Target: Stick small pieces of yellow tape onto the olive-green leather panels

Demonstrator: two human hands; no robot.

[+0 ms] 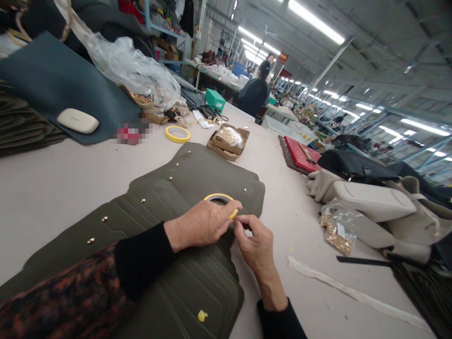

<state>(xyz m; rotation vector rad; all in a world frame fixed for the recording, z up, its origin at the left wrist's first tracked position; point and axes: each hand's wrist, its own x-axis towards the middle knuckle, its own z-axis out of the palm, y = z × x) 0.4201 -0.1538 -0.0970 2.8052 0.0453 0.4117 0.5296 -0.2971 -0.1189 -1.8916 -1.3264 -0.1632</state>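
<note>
My left hand (205, 223) is closed around a roll of yellow tape (218, 196), above a row of overlapping dark olive panels (158, 207). My right hand (256, 242) pinches at the roll's near right edge, thumb and forefinger pressed together. Whatever lies between those fingertips is too small to make out, perhaps the tape's end. Small gold studs (104, 219) show along the panels' left part. A crumpled yellow scrap (202, 315) rests on the nearest panel.
Another yellow tape roll (177, 134) and a cardboard box of gold hardware (229, 141) stand beyond the panels. At right are cream bags (374, 200), a plastic bag of gold parts (339, 235) and a pale strip (346, 292). A seated person (254, 94) is farther back.
</note>
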